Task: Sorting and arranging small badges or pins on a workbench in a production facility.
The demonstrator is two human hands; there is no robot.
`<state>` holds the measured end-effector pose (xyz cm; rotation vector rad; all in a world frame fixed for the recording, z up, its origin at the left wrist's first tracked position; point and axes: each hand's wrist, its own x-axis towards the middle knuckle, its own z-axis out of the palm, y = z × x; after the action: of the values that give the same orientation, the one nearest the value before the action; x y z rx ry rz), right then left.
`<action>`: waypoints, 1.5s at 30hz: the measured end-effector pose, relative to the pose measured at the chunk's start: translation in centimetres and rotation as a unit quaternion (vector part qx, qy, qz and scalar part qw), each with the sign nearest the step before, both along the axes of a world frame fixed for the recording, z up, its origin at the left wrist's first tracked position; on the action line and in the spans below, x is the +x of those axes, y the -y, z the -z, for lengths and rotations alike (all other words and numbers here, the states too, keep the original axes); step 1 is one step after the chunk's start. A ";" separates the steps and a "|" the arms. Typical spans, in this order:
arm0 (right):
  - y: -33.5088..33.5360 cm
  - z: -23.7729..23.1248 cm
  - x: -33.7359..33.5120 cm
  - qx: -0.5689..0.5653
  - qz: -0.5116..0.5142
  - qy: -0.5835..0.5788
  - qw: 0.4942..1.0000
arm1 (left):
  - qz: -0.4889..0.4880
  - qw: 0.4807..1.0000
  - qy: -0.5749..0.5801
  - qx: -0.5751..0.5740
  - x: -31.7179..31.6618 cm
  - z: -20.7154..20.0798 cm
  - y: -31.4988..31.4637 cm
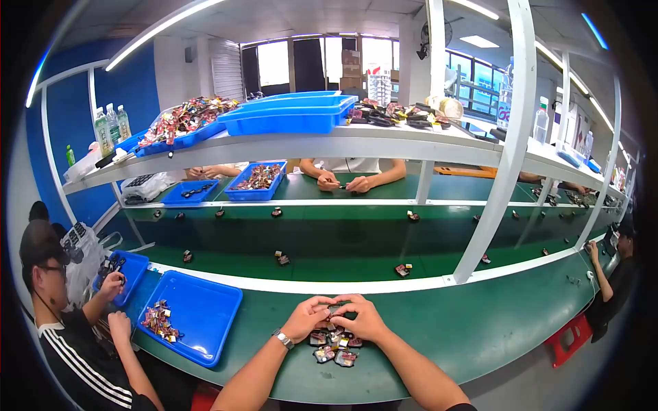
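My left hand (306, 319), with a watch (282, 338) on its wrist, and my right hand (360, 318) meet over the green worktop. Between the fingertips of both is a small electronic module (334, 310), mostly covered by the fingers. Just below the hands lies a loose cluster of similar modules (345, 358), dark-edged with reddish boards and white and yellow patches. The fingers of both hands are bent and pinched together.
Left of my arms stands a blue tray (218, 329) with a heap of red parts (161, 320). Beyond a white rail, a green conveyor belt (329, 240) carries scattered modules. A white post (499, 164) rises at the right. Co-workers sit left, right and opposite; a loaded shelf (288, 142) hangs above.
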<state>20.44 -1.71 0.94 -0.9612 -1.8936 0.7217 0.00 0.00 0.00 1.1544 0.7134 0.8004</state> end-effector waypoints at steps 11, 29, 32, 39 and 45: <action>0.6 -0.4 -1.0 0.104 0.076 0.043 0.991 | -0.005 0.999 0.049 -0.009 0.0 0.3 0.0; 0.5 -0.1 -0.8 0.064 0.055 0.018 0.996 | -0.002 0.998 0.062 -0.024 -0.2 0.6 -0.2; 0.6 -0.3 -1.0 0.064 0.059 0.004 0.996 | -0.008 0.998 0.055 -0.017 0.0 1.1 -0.2; 1.1 -1.1 -1.4 0.114 0.058 0.037 0.991 | -0.040 0.996 0.081 0.004 0.2 0.7 -0.1; 0.9 -0.4 -1.3 0.100 0.068 0.018 0.993 | -0.041 0.997 0.067 0.006 0.0 0.9 -0.1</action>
<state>19.17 -2.60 1.38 -0.9698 -1.8702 0.4285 -0.04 0.13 -0.91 1.0779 0.6485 0.9426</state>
